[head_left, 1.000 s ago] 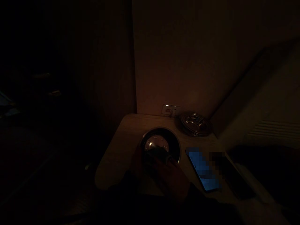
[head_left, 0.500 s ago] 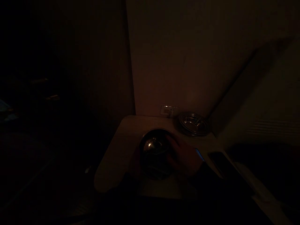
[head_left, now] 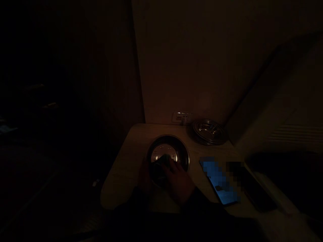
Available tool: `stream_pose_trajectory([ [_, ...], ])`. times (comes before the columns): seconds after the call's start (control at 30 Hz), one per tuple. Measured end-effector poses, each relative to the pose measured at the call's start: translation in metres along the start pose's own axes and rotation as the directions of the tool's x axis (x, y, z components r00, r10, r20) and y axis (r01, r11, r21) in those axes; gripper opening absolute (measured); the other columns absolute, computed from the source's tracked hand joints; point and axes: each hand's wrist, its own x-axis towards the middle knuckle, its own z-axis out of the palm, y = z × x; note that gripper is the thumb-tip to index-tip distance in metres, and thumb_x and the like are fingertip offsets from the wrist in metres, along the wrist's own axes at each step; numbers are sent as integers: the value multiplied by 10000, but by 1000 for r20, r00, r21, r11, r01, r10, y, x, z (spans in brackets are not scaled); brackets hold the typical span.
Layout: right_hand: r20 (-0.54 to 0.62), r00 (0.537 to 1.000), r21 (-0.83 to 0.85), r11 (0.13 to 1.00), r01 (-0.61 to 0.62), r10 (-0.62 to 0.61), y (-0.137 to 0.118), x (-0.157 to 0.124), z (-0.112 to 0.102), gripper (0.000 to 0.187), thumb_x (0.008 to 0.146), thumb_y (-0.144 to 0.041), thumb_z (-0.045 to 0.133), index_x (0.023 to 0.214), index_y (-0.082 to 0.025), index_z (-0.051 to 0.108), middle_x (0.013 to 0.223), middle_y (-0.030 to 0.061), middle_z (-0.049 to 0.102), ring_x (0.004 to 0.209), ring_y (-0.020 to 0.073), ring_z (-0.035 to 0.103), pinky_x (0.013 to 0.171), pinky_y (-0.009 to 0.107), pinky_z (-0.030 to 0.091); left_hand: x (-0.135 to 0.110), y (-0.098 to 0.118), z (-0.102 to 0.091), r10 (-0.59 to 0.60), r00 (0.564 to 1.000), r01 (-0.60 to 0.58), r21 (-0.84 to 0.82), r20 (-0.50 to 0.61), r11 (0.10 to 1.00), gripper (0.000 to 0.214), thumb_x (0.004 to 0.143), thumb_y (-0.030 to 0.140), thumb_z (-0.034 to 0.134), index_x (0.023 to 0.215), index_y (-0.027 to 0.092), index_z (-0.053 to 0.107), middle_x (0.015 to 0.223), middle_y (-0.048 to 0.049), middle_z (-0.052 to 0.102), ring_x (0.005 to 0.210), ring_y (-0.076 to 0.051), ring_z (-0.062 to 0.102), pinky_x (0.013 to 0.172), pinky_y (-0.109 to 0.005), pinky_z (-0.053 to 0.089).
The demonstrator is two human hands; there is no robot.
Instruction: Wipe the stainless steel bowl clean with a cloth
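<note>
The scene is very dark. A round metal bowl [head_left: 168,155] stands on a small pale table [head_left: 126,168]. My right hand [head_left: 179,181] reaches into the bowl from the near side, its fingers closed on a dark cloth-like wad [head_left: 160,164] pressed against the bowl's inside. My left hand [head_left: 143,176] is a faint shape at the bowl's near left rim; its fingers are lost in the dark.
A stack of metal plates [head_left: 208,131] sits at the table's back right, below a wall socket [head_left: 181,117]. A lit phone [head_left: 219,183] lies right of the bowl, with a dark phone [head_left: 254,191] beside it. The left side drops off into darkness.
My right hand moved from the bowl's right rim back down into the bowl with the dark wad. The lit phone, covered by my arm half a second ago, shows again.
</note>
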Motion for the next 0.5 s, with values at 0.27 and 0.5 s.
stream_pose_trajectory([
  [0.27, -147, 989, -28, 1000, 13, -17, 24, 12, -1, 551, 854, 0, 476, 1371, -182, 534, 1511, 174, 362, 1349, 336, 414, 1012, 498, 472, -3, 12, 5, 49, 999, -48, -65, 16, 997, 488, 875, 378, 392, 1253, 135, 584, 1349, -144, 594, 1300, -279, 506, 1145, -437, 324],
  [0.5, -208, 934, 341, 874, 347, -290, -6, 3, 25, 421, 882, -169, 534, 1297, -202, 599, 1542, 75, 342, 1454, 300, 201, 1118, 514, 355, -1, -3, 0, -102, 994, 102, -10, 38, 995, 326, 897, 345, 389, 1005, 225, 672, 1064, -83, 738, 1201, -267, 590, 1112, -455, 377],
])
